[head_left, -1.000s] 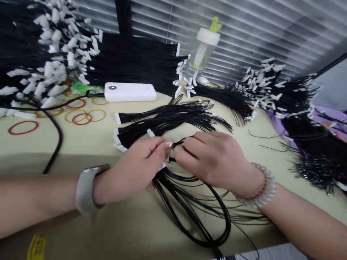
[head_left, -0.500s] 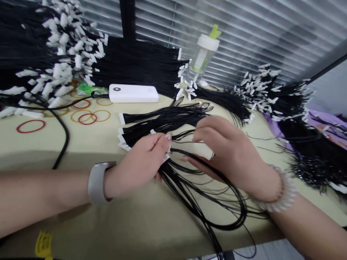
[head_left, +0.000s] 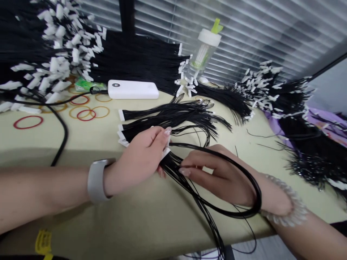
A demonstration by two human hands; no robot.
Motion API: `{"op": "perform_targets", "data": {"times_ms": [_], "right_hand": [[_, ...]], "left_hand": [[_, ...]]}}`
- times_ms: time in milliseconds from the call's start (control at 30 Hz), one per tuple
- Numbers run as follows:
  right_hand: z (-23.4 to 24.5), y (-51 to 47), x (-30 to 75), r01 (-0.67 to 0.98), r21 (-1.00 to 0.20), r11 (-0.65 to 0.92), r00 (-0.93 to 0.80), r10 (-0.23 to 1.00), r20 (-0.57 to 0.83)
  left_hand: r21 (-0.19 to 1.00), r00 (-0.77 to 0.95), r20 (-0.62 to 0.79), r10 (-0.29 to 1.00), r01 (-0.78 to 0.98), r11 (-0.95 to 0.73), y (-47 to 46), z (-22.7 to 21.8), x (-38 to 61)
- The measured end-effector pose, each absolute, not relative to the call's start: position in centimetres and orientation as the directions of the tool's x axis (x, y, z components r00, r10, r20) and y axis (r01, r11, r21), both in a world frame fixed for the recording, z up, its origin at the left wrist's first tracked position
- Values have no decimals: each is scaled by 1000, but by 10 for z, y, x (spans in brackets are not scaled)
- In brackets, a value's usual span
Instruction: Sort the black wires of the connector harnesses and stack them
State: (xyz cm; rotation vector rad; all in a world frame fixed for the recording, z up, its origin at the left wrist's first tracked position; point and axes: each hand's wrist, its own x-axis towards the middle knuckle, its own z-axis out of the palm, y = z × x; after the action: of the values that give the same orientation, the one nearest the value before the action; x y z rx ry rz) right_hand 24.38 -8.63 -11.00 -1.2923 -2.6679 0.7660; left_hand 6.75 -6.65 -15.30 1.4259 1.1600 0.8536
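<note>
Leftmost on the beige table (head_left: 130,220) lie loose rubber bands (head_left: 28,122) and a thick black cable (head_left: 61,127), with a white power bank (head_left: 132,89) behind them.

The left hand (head_left: 141,159), with a grey watch (head_left: 95,180) on its wrist, is closed. Its thumb and fingers pinch the white-tagged end (head_left: 166,153) of the cord bundle (head_left: 173,167) just above the table, near the middle.

From that pinched end the bundle's long axis runs down and to the right towards the near table edge. The tags point up and left, and the loose strands trail off over the edge. A thicker part of the bundle curves out in a loop (head_left: 244,213) that passes over the back of the right hand (head_left: 222,177) and round under its wrist.

Just behind the left hand, flat tagged bundles (head_left: 173,117) lie with their tags to the left and their free ends fanning right. A clear bottle (head_left: 204,50) with a green spout stands further back.

The right hand lies low with its fingers stretched out leftwards and loosely spread. Its fingertips (head_left: 185,172) touch the strands just beside the left hand and grip nothing. A clear coil bracelet (head_left: 287,211) circles its wrist.

Far right, heaps of tagged cords (head_left: 271,88) lie over purple cloth (head_left: 325,121).
</note>
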Motion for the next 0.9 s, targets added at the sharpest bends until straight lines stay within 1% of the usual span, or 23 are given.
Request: {"op": "perform_targets", "data": {"times_ms": [100, 267, 300, 367, 433, 500, 533, 567, 600, 633, 667, 700, 733, 767, 800, 833, 867, 900], "right_hand": [[-116, -89, 237, 716, -407, 567, -635, 771, -46], [-122, -95, 229, 745, -286, 603, -634, 773, -23], [-122, -96, 229, 755, -258, 604, -625, 780, -2], [-119, -95, 233, 769, -202, 606, -611, 790, 41], [-112, -92, 245, 771, -165, 616, -621, 784, 24], [-101, -86, 263, 773, -170, 611, -621, 784, -9], [-95, -82, 273, 783, -225, 580, -596, 803, -3], [-89, -78, 283, 816, -241, 525, -519, 850, 91], [-85, -73, 293, 858, -256, 445, -394, 890, 229], [-81, -67, 301, 877, -323, 357, -227, 898, 376], [-79, -62, 308, 843, -433, 320, -76, 867, 493], [-77, -57, 313, 748, -579, 325, 57, 838, 543], [-75, -52, 316, 602, -720, 345, 163, 830, 533], [-75, -48, 317, 430, -830, 354, 233, 845, 481], [-74, -45, 317, 276, -902, 331, 273, 873, 404], [-74, -44, 316, 173, -942, 286, 300, 896, 327], [-75, -44, 313, 133, -959, 249, 325, 903, 279], [-77, -45, 309, 144, -959, 244, 337, 899, 279]], "left_hand": [[967, 301, -55, 952, 253, -25, -68, -153, 67], [893, 331, 90, 939, 391, -223, -67, -153, 67], [890, 339, 85, 937, 397, -224, -67, -153, 68], [904, 348, 30, 937, 391, -174, -67, -153, 68], [923, 346, -35, 938, 372, -103, -67, -153, 68], [930, 336, -70, 939, 362, -60, -67, -152, 68], [930, 335, -77, 939, 363, -53, -68, -151, 68], [930, 335, -77, 939, 364, -53, -68, -150, 67], [928, 337, -73, 939, 368, -60, -68, -150, 67], [924, 341, -66, 938, 376, -71, -68, -149, 67], [921, 345, -61, 937, 382, -81, -68, -149, 67], [919, 345, -56, 937, 384, -86, -68, -149, 68], [918, 340, -54, 939, 387, -88, -68, -149, 68], [915, 334, -56, 941, 394, -86, -68, -150, 68], [913, 325, -55, 944, 400, -85, -68, -150, 68], [913, 318, -52, 947, 400, -84, -68, -151, 68], [915, 318, -52, 947, 396, -83, -68, -151, 68], [917, 320, -56, 946, 391, -78, -68, -152, 68]]}}
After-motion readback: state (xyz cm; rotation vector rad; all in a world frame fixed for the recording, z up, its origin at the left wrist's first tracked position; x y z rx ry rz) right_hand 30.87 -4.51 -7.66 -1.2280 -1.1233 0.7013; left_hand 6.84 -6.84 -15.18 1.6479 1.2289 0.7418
